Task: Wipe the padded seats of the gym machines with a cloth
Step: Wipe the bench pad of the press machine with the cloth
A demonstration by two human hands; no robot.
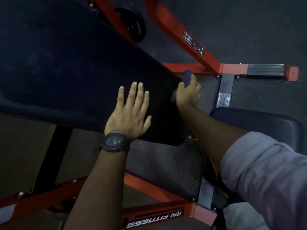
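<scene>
1 pad (58, 63): L hand (128, 113) flat on it; R hand (187, 95) clutches cloth (187, 78).

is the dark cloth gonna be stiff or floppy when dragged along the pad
Probably floppy: the cloth bunches inside the right hand and bends around the pad at its edge. Likely light too, since one hand grips it whole.

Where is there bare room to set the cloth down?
The long black padded bench is bare beyond and left of the flat left hand, up to the red steel frame. The small black padded seat at right also looks bare. Crowded: the bench's corner, where the right hand grips the dark cloth.
</scene>
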